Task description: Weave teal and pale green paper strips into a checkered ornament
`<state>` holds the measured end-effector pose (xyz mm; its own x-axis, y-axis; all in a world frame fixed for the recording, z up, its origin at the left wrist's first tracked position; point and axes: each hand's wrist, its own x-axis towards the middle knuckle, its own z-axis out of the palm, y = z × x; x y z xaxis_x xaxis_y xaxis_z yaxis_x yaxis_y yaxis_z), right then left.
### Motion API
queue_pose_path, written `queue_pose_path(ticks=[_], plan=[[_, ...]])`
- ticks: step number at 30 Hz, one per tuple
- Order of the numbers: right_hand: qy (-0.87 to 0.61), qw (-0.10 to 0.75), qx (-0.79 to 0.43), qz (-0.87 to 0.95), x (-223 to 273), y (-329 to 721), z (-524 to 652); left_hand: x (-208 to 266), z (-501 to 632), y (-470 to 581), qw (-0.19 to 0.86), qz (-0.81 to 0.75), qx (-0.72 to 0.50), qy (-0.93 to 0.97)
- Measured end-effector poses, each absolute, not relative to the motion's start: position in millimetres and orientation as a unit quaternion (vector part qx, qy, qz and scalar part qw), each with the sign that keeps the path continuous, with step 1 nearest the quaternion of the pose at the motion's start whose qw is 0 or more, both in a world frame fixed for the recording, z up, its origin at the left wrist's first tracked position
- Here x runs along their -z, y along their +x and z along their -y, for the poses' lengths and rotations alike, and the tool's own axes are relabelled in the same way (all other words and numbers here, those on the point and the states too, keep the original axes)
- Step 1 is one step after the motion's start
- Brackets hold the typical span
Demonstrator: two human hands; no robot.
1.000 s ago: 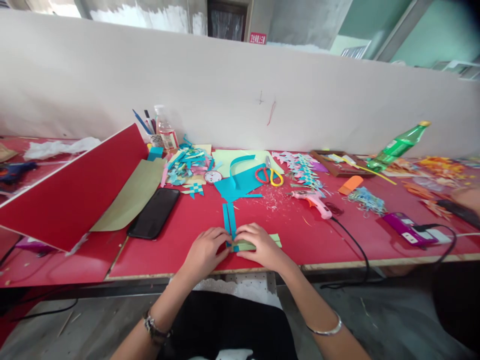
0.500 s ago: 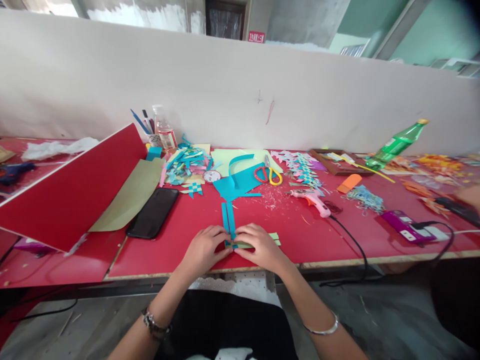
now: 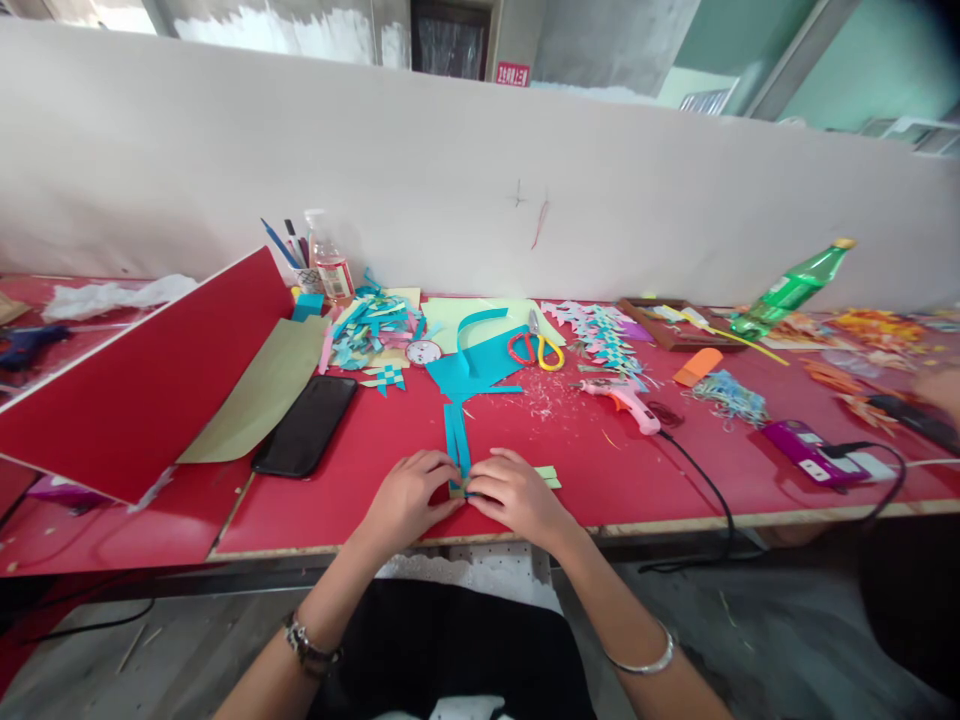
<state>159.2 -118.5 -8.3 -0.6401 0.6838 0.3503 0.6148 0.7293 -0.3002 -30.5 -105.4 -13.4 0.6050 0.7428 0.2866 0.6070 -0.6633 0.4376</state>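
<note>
Both hands meet over blue paper strips (image 3: 457,438) near the table's front edge. My left hand (image 3: 414,497) is closed, its thumb and fingertips pinching the lower ends of the strips. My right hand (image 3: 517,497) pinches the same spot from the other side, fingers drawn together. Pale green paper strips (image 3: 550,477) stick out to the right from under the right hand. The crossing of the strips is mostly covered by my fingertips. Beyond the strips lies a blue paper sheet (image 3: 487,368) with a curled blue strip on it.
Scissors (image 3: 537,350) lie by the blue sheet, and a pink glue gun (image 3: 630,402) with a cord is to the right. A black phone (image 3: 306,428) and a leaning red board (image 3: 150,390) stand left. Farther right are a purple power strip (image 3: 814,455) and a green bottle (image 3: 795,290).
My right-hand fingers have drawn closer together over the crossing, hiding more of the pale green strips. The upright blue strips have shifted slightly, the right one now slanting.
</note>
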Motion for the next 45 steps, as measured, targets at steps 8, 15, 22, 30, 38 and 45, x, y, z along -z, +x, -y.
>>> queue_pose_path(ticks=[8, 15, 22, 30, 38, 45], plan=[[-0.36, 0.222, -0.052, 0.904, 7.2, 157.7, 120.2, 12.8, 105.5, -28.5, 0.125, -0.393, -0.212, 0.886], [-0.368, 0.241, -0.098, 0.893, 8.7, 159.8, 119.3, 11.9, 106.4, -27.5, 0.106, -0.402, -0.204, 0.886], [-0.374, 0.256, -0.167, 0.876, 7.2, 160.8, 116.2, 11.7, 105.9, -28.2, 0.12, -0.402, -0.201, 0.885], [-0.427, 0.26, -0.197, 0.843, 5.5, 162.8, 116.4, 10.6, 105.3, -28.0, 0.132, -0.391, -0.217, 0.885], [-0.451, 0.208, -0.2, 0.845, -0.3, 161.9, 112.2, 11.8, 104.5, -27.2, 0.136, -0.386, -0.225, 0.884], [-0.435, 0.195, -0.18, 0.86, -2.6, 161.8, 110.2, 12.5, 104.8, -27.1, 0.14, -0.39, -0.223, 0.882]])
